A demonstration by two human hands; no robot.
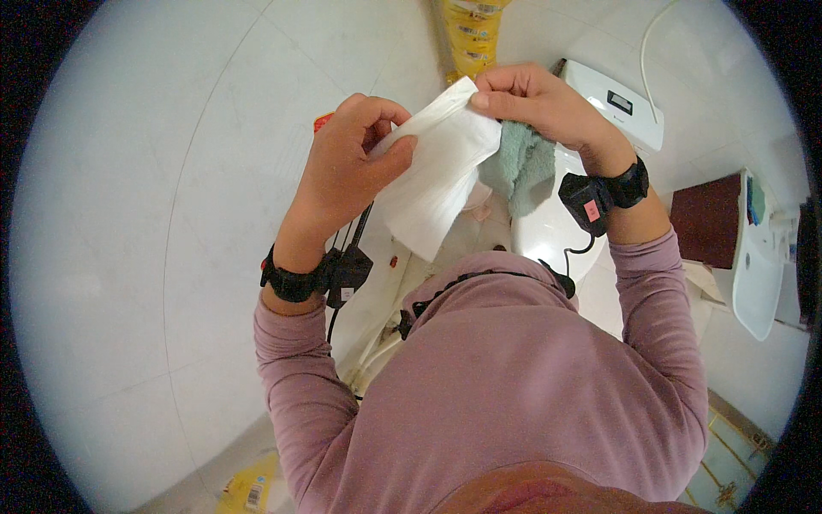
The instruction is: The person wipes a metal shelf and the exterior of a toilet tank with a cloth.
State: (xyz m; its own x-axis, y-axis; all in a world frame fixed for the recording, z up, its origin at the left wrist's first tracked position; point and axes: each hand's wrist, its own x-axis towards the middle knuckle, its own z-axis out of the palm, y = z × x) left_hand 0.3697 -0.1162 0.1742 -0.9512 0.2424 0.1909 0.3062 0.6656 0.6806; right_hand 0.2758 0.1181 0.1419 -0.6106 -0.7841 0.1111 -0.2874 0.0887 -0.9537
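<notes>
A folded white tissue sheet (443,160) hangs between my two hands above the floor. My left hand (356,151) has its thumb and fingers on the left part of the upper edge. At the top right corner, the thumb and index finger of my right hand (536,99) pinch the tissue. Just below the right hand is a fluffy pale green cloth (530,170); whether that hand also holds it or it rests on the white toilet (552,231) behind, I cannot tell.
The toilet's cistern (616,96) stands against the wall, with a white hose above it. Yellow printed packaging (475,38) hangs beyond my hands. At the right are a white washbasin (758,283) and a dark red panel (706,218). More yellow packaging (247,488) lies at lower left.
</notes>
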